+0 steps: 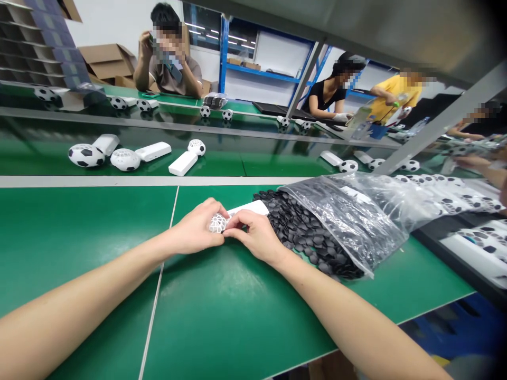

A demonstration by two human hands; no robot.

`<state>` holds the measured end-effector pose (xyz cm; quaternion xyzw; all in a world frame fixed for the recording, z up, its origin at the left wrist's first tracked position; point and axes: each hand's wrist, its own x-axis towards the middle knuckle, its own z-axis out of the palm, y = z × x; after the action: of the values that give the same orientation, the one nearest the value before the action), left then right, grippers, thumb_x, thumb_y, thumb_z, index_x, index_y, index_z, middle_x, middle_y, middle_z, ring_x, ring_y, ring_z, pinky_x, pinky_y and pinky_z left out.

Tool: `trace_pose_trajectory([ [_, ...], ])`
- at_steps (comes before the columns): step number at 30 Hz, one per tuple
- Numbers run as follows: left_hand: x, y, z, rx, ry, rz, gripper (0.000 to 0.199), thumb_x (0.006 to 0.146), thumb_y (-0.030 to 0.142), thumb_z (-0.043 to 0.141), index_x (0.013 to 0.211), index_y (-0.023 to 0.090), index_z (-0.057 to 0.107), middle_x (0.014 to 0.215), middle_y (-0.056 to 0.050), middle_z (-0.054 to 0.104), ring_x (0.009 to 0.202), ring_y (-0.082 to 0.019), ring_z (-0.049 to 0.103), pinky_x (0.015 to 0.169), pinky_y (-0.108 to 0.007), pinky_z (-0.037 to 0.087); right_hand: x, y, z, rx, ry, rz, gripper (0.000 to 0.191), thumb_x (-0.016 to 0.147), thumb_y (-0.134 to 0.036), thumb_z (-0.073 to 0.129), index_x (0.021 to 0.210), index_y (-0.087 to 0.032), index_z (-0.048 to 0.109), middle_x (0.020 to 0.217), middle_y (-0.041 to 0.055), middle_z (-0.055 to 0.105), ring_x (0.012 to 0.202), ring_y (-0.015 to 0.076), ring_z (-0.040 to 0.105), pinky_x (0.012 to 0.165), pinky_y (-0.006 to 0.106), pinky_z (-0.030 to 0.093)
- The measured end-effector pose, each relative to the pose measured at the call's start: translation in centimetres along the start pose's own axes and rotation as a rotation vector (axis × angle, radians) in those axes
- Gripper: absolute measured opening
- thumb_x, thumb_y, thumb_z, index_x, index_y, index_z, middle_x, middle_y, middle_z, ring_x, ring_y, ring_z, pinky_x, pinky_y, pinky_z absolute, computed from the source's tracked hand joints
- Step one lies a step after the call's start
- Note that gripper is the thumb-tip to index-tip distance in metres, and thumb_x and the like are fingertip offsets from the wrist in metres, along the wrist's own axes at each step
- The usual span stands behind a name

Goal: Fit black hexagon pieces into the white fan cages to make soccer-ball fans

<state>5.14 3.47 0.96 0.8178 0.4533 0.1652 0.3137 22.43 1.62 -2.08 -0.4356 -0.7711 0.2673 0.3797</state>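
In the middle of the head view, my left hand point(202, 227) is wrapped round the white latticed ball end of a soccer-ball device point(217, 223). Its white rectangular body point(253, 208) sticks out to the upper right, behind my right hand point(255, 235). The fingertips of my right hand are pinched together against the ball's right side; whatever they hold, if anything, is hidden. Just right of this hand, many small black pieces point(301, 232) spill from a clear plastic bag point(356, 227) onto the green table point(198, 316).
Beyond a pale rail point(99, 181), several ball devices point(86, 155) lie on a green conveyor point(222, 163). A black tray point(443, 253) with white devices stands at right. A slanted metal post point(428, 126) crosses the right side. People sit across the line, and another person's arm reaches in at far right.
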Motion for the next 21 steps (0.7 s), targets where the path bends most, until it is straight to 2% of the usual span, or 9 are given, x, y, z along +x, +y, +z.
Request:
trace_pose_trajectory([
  [3,-0.3,0.0,0.3,-0.007,0.041,0.003,0.030,0.062,0.027,0.057,0.090,0.020,0.051,0.093,-0.001,0.046,0.089,-0.021,0.050,0.077,-0.034,0.042,0.0,-0.3,0.1,-0.005,0.005,0.026,0.008,0.072,-0.022,0.068,0.070,-0.018,0.061,0.073,-0.0024,0.061,0.068,0.0106,0.055,0.064,0.022,0.042],
  [5,-0.4,0.0,0.2,-0.072,0.049,-0.030,0.031,0.061,0.027,0.058,0.091,0.021,0.051,0.092,-0.001,0.047,0.085,-0.020,0.051,0.072,-0.032,0.044,0.0,-0.5,-0.2,0.010,0.036,0.008,0.011,0.072,-0.026,0.068,0.071,-0.018,0.060,0.072,-0.0023,0.061,0.065,0.0100,0.054,0.061,0.022,0.042],
  [7,-0.3,-0.2,-0.5,-0.164,0.026,-0.110,0.034,0.059,0.028,0.059,0.092,0.021,0.051,0.088,0.000,0.050,0.073,-0.017,0.053,0.062,-0.028,0.045,0.1,-0.7,-1.1,-0.008,0.128,-0.034,0.013,0.075,-0.029,0.065,0.073,-0.018,0.059,0.071,-0.0016,0.060,0.064,0.0103,0.054,0.060,0.022,0.043],
  [9,0.6,-0.5,-1.6,-0.201,0.033,-0.176,0.037,0.058,0.028,0.061,0.094,0.021,0.051,0.082,0.001,0.052,0.063,-0.015,0.053,0.054,-0.026,0.044,0.3,-0.4,-2.2,-0.129,0.244,-0.068,0.012,0.079,-0.029,0.061,0.077,-0.017,0.058,0.076,0.0007,0.060,0.071,0.0128,0.054,0.066,0.024,0.044],
  [11,2.5,-1.0,-3.0,-0.158,0.118,-0.202,0.039,0.058,0.029,0.062,0.095,0.021,0.052,0.077,0.001,0.055,0.062,-0.015,0.054,0.053,-0.026,0.044,0.5,0.2,-3.2,-0.339,0.299,-0.041,0.010,0.080,-0.026,0.059,0.085,-0.017,0.058,0.087,0.0046,0.061,0.083,0.0173,0.054,0.074,0.029,0.045],
  [14,7.2,-2.3,-4.5,-0.074,0.280,-0.204,0.040,0.060,0.033,0.062,0.096,0.019,0.053,0.085,-0.003,0.058,0.073,-0.020,0.058,0.059,-0.028,0.045,0.5,1.3,-4.0,-0.654,0.215,0.093,0.024,0.077,-0.023,0.062,0.100,-0.017,0.058,0.101,0.0100,0.059,0.093,0.0236,0.051,0.077,0.035,0.044],
  [18,13.9,-4.5,-5.4,0.021,0.435,-0.186,0.047,0.062,0.042,0.061,0.101,0.016,0.051,0.108,-0.011,0.055,0.096,-0.026,0.055,0.073,-0.032,0.044,0.3,2.1,-3.8,-0.888,0.069,0.227,0.031,0.078,-0.024,0.062,0.108,-0.019,0.058,0.099,0.0106,0.060,0.093,0.0266,0.051,0.073,0.036,0.043],
  [21,15.7,-6.0,-6.7,0.069,0.464,-0.152,0.050,0.072,0.051,0.050,0.103,0.013,0.048,0.113,-0.014,0.053,0.106,-0.029,0.049,0.080,-0.034,0.039,0.2,2.2,-3.8,-0.946,-0.013,0.276,0.024,0.080,-0.022,0.059,0.103,-0.021,0.061,0.097,0.0091,0.062,0.091,0.0267,0.053,0.071,0.036,0.042],
])
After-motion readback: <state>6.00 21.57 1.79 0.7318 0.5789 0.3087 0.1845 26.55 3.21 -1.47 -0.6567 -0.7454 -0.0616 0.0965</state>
